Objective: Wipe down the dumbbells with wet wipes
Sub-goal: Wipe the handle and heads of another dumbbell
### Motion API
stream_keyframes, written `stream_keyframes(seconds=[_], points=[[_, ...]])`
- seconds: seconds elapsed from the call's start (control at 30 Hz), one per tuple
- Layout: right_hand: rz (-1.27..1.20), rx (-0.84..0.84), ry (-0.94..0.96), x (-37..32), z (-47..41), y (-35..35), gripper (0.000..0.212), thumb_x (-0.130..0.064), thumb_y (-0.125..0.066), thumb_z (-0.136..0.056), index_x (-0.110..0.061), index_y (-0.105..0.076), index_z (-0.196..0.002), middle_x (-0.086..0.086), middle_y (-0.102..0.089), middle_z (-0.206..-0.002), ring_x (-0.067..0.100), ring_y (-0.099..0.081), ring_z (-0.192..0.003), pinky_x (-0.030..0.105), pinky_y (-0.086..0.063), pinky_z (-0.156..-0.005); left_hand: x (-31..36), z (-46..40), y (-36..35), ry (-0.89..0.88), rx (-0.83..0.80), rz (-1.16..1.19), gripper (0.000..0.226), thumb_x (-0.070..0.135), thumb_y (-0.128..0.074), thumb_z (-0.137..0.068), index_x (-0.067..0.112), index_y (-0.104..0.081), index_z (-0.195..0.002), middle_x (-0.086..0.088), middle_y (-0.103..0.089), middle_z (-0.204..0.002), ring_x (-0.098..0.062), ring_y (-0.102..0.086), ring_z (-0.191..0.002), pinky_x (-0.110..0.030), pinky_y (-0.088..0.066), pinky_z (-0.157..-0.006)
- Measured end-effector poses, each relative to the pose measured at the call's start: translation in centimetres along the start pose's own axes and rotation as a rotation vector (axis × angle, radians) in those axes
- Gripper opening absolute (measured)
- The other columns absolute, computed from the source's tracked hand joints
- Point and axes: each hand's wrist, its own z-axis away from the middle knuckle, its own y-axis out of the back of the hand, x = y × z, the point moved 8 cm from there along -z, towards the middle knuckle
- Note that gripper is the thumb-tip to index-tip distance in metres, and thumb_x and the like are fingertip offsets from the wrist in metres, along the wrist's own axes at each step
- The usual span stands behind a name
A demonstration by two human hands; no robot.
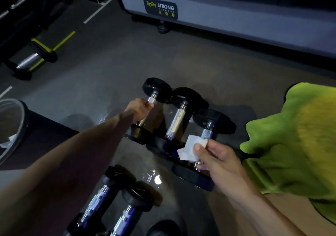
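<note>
Three dumbbells in a row on the dark floor, black round heads, knurled chrome handles, all angled near-to-far. Left dumbbell (152,100): handle gripped. Middle dumbbell (177,121): lying free, just beside it. Right dumbbell (208,129): near end of handle hidden behind a white folded wet wipe (190,147), pinched, crumpled. Two more dumbbells (112,206) lie nearer, side by side.

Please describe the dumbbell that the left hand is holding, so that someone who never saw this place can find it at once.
Start at the grey machine base with the Body Strong label; on the dark floor in front of it, three dumbbells lie side by side. The wanted dumbbell is the leftmost one. Only this one has the left hand gripping its metal handle; the right hand holds a white wipe.
</note>
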Motion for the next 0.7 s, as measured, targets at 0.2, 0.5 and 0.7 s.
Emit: stream_keyframes(seconds=[0.2,0.5,0.7], points=[[0.016,0.01,-0.049,0.8,1.6,-0.4,0.021,-0.028,-0.056,-0.104,-0.017,-0.074,-0.106,0.004,-0.078,-0.106,0.022,-0.075,-0.092,0.037,-0.06,-0.083,-1.4,8.1,4.3,-0.279,0.127,0.008,0.037,0.046,-0.063,-0.1,0.018,-0.071,-0.123,-0.001,-0.077,-0.117,-0.024,-0.072,-0.112,-0.036,-0.054,-0.097],[-0.04,-0.049,-0.08,3.2,9.3,-3.9,0.023,-0.025,-0.055,-0.104,-0.008,-0.068,-0.097,-0.006,-0.064,-0.074,0.023,-0.078,-0.089,0.043,-0.061,-0.084,-11.8,25.9,-3.1,-0.208,0.022,0.009,0.013,0.041,-0.074,-0.093,0.029,-0.078,-0.096,0.015,-0.075,-0.082,0.001,-0.067,-0.075,-0.009,-0.044,-0.068],[0.002,-0.108,-0.1,4.6,12.6,-4.9,0.039,-0.029,-0.055,-0.103,0.009,-0.058,-0.099,0.019,-0.059,-0.088,0.026,-0.077,-0.089,0.049,-0.06,-0.087,-16.3,25.8,-9.2,-0.045,-0.085,0.199,0.014,0.041,-0.081,-0.089,0.028,-0.08,-0.094,0.012,-0.079,-0.085,-0.005,-0.073,-0.083,-0.016,-0.051,-0.074]])
